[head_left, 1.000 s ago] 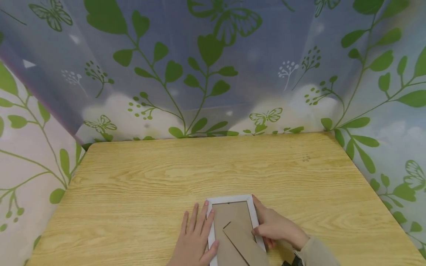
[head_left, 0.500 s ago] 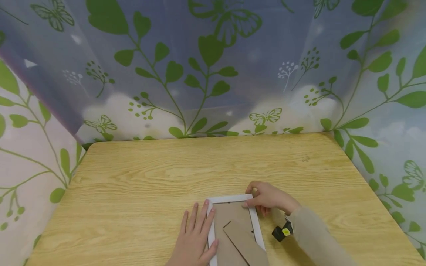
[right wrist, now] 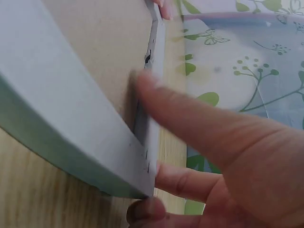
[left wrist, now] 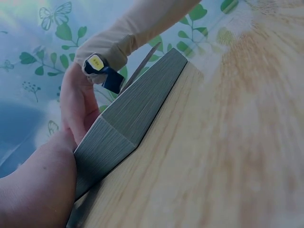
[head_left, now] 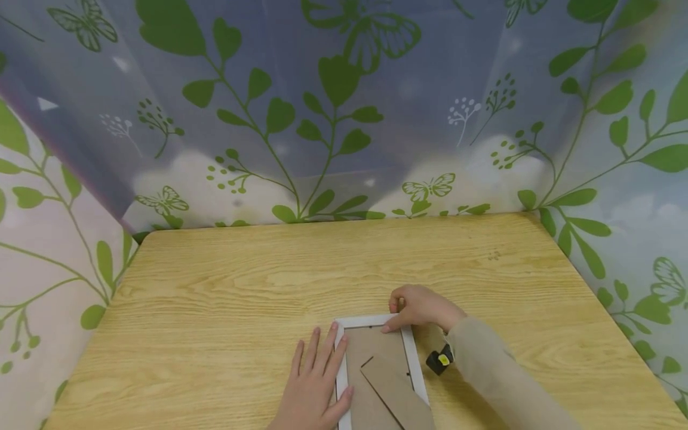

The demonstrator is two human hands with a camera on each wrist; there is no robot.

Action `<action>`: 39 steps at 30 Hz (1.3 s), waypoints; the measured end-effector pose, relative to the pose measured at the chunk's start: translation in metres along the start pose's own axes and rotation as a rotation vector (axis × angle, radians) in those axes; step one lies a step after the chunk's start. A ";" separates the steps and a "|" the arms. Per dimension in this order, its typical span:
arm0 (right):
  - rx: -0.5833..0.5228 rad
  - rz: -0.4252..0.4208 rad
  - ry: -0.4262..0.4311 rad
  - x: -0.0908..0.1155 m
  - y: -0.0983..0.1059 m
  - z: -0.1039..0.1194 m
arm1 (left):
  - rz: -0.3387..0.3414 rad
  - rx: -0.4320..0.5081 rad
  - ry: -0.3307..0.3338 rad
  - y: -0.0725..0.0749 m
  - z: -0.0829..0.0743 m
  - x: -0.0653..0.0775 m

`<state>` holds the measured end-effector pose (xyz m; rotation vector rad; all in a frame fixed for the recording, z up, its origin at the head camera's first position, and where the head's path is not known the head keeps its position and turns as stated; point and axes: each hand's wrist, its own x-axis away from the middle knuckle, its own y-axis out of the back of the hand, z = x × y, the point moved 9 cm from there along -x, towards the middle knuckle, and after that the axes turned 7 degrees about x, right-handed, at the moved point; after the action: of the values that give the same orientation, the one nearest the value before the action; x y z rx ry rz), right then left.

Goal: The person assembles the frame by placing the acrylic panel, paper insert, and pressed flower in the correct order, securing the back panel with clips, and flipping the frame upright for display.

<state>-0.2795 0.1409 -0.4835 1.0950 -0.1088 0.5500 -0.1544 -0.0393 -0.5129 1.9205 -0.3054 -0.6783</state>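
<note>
A white picture frame (head_left: 364, 323) lies back side up, with brown backing board (head_left: 376, 341) and a brown stand flap (head_left: 395, 388) showing. My left hand (head_left: 316, 382) rests along its left edge, fingers straight and spread. At the far edge, near the right corner, my right hand (head_left: 426, 306) pinches the frame: in the right wrist view the thumb (right wrist: 190, 116) reaches over the inner rim by the backing, the other fingers (right wrist: 187, 183) against the outer side. Small dark tabs (head_left: 408, 374) sit along the inner rim. The frame's near part falls outside the head view.
The frame lies on a wood-grain table (head_left: 258, 275), near its front. Behind and at both sides hang cloths printed with leaves and butterflies (head_left: 258, 119). A black wrist device (head_left: 439, 359) with a yellow mark sits below the right sleeve (head_left: 500, 364).
My right hand has moved from the frame's right side up to the far right corner, then slightly left along the far edge. The left hand and the frame have stayed put.
</note>
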 end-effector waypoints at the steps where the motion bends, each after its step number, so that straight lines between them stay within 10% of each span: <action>1: 0.016 -0.004 -0.015 -0.001 0.000 0.001 | -0.001 -0.001 0.000 0.000 0.000 0.000; 18: 0.095 -0.038 -0.070 -0.010 -0.007 0.018 | -0.004 -0.001 -0.008 0.001 -0.001 0.000; 39: 0.345 -0.112 0.097 0.002 -0.018 0.035 | -0.010 -0.045 -0.015 0.000 -0.001 0.000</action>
<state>-0.2630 0.1055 -0.4814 1.3977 0.1372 0.5314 -0.1540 -0.0382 -0.5122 1.8765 -0.2878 -0.7004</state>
